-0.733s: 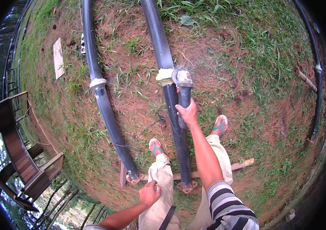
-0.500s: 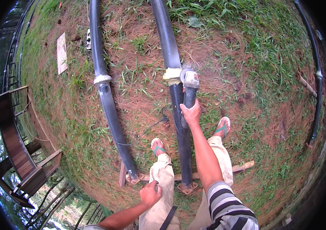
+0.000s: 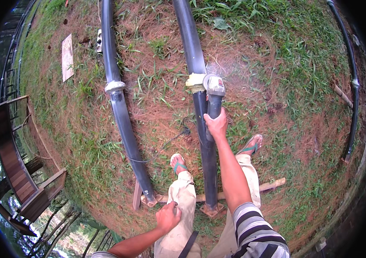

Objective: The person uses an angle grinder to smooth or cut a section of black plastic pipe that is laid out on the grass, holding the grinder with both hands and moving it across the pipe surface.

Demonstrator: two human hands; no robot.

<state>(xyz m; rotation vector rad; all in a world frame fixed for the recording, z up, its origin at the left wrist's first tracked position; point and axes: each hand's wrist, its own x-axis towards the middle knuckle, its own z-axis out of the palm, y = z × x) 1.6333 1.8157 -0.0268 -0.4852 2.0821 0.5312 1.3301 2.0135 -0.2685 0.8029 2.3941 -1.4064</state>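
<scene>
Grinder (image 3: 214,96): right hand (image 3: 216,124) grips it beside the pale collar (image 3: 196,81) on the middle pipe (image 3: 209,167).
Sticker (image 3: 220,82): red-and-white; I can't read it.
Disc (image 3: 208,80): partly hidden from me.
Left hand (image 3: 168,217): fingers curled by the trouser leg (image 3: 186,195); I cannot tell how tightly.
Left pipe (image 3: 127,124): illegible white mark; top cut off.
Around: cable (image 3: 159,153), socket strip (image 3: 99,41), plank (image 3: 67,58).

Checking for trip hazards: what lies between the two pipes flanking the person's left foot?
In the head view: a dark cable, the left leg, part of a wooden pole, grass and brown needles.
</scene>
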